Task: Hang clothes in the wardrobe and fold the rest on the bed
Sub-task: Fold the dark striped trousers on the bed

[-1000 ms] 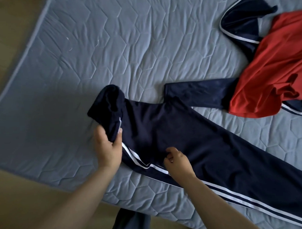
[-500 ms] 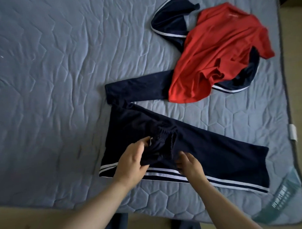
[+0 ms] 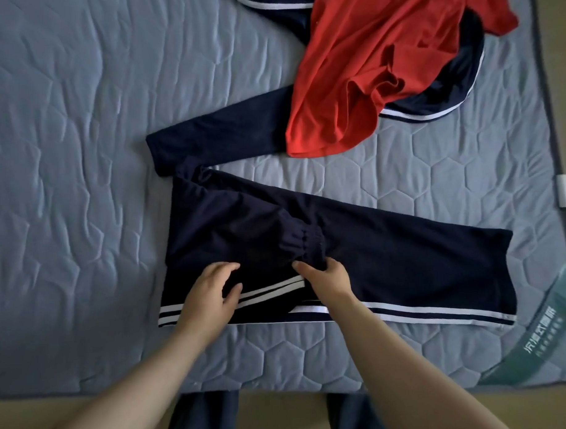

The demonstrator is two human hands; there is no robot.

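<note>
On the grey quilted bed (image 3: 80,157), lower centre, the navy trousers (image 3: 389,262) now lie folded, the cuff (image 3: 305,244) brought over from the left. The left hand (image 3: 210,294) presses flat, fingers spread; the right hand (image 3: 329,280) pinches fabric by the cuff. The first fold looks done.

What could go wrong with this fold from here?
1. The folded leg lies skewed, its elastic cuff bunched at the right hand; pressing now may set creases.
2. The navy cloth under the red T-shirt touches the track pants at their far corner; sliding them could drag it.
</note>
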